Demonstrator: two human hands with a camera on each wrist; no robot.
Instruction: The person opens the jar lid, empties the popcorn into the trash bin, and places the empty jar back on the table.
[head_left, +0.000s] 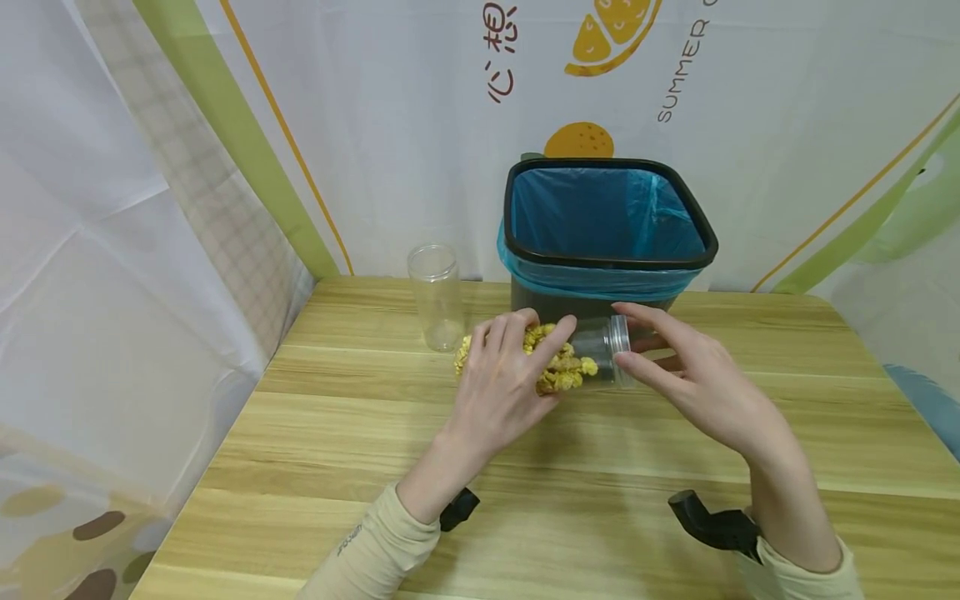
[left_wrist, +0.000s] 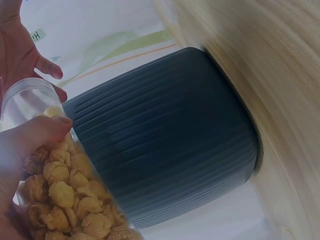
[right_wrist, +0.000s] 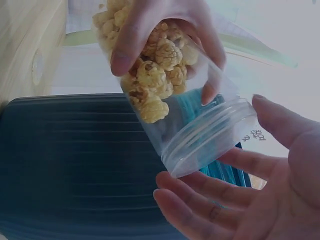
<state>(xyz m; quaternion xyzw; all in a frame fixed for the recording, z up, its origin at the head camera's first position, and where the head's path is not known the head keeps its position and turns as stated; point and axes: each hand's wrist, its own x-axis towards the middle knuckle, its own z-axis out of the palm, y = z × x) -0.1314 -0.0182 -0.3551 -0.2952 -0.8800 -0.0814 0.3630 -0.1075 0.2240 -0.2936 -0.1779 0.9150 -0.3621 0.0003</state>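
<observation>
My left hand (head_left: 498,375) grips a clear plastic jar (head_left: 594,346) partly filled with yellow popcorn (head_left: 566,371). The jar lies tilted almost level in the air, its ridged end (right_wrist: 210,135) pointing to the right. Whether a clear lid sits on that end, I cannot tell. My right hand (head_left: 701,379) is at the ridged end, thumb and fingers spread loosely about it; the right wrist view shows its palm facing the jar. Popcorn sits toward the other end in the left wrist view, beside the left thumb (left_wrist: 42,131).
A dark ribbed trash bin (left_wrist: 165,135) with a blue liner (head_left: 600,208) stands at the table's back, just behind the jar. Left of it, a clear upright container (head_left: 437,300) stands on the wooden table (head_left: 337,442). A printed curtain (head_left: 405,125) hangs behind.
</observation>
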